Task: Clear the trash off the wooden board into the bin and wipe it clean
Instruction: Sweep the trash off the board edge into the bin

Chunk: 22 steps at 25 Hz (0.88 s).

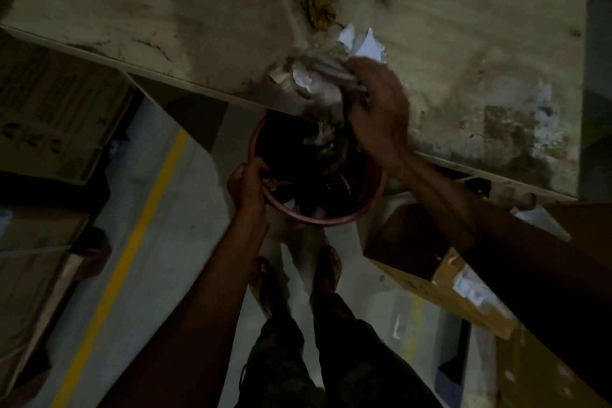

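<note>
A pale, dusty wooden board (165,10) fills the top of the head view. Torn white paper scraps (367,43), dry brown leaves (318,7) and clear plastic lie in a trail down its middle. My left hand (248,185) grips the near rim of a round reddish bin (374,189), held just under the board's front edge. My right hand (377,109) rests at that edge with its fingers curled over a blurred clump of paper and debris (314,79). Some pieces hang in the air above the bin. Trash lies dark inside the bin.
A yellow line (132,242) runs along the grey floor at left. Cardboard boxes (440,275) stand at lower right, and more boxes (49,116) at left. My two feet (298,278) are below the bin. Stains mark the board's right side (510,129).
</note>
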Tool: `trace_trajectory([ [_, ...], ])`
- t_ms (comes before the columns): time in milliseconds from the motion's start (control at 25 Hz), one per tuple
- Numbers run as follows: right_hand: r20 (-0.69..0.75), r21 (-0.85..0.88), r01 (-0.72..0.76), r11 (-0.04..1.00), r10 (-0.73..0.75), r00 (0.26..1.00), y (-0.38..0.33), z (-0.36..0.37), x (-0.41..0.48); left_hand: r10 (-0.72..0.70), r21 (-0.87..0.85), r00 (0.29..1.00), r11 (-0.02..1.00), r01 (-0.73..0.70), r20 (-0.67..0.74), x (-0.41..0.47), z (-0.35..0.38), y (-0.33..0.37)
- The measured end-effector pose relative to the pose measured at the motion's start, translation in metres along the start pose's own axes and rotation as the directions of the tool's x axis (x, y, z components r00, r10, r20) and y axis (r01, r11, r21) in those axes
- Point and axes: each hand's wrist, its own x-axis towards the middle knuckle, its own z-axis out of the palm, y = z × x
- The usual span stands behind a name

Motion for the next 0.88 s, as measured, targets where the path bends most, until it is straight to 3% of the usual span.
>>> trace_trajectory([
  [120,-0.233,-0.035,-0.144,0.989,0.132,0.963,0.02,-0.001,0.071,0.013,0.007,1.0,1.0,-0.013,-0.018,0.006,0.004,-0.002],
  [160,-0.231,-0.069,-0.222,0.972,0.201,0.952,0.032,0.002,0.095,0.018,0.015,1.0,1.0,-0.018,-0.023,0.008,0.003,-0.003],
  [240,-0.057,-0.118,-0.271,0.955,0.266,0.962,0.053,0.011,0.134,0.029,0.026,0.999,0.999,-0.027,-0.04,0.011,0.001,-0.004],
  [320,0.217,-0.15,-0.053,0.987,0.085,0.973,0.063,0.028,0.148,0.043,0.014,0.997,0.999,-0.042,-0.056,0.012,-0.002,-0.003],
  [400,0.421,-0.169,0.22,0.961,-0.132,0.898,0.05,0.048,0.136,0.057,0.003,0.996,0.998,-0.057,-0.074,0.015,-0.006,0.001],
  [440,0.47,-0.171,0.282,0.944,-0.174,0.865,0.033,0.052,0.124,0.058,0.002,0.996,0.998,-0.058,-0.075,0.016,-0.009,0.004],
  [640,0.441,-0.202,0.378,0.903,-0.261,0.859,0.008,0.064,0.077,0.055,-0.021,0.992,0.998,-0.057,-0.115,0.022,-0.029,0.021],
  [760,0.389,-0.136,0.416,0.899,-0.338,0.857,0.0,0.063,0.05,0.078,-0.025,0.988,0.996,-0.082,-0.135,0.024,-0.042,0.029],
  [880,0.419,-0.045,0.475,0.879,-0.415,0.808,-0.013,0.071,0.018,0.07,-0.047,0.988,0.996,-0.077,-0.136,0.029,-0.058,0.036],
])
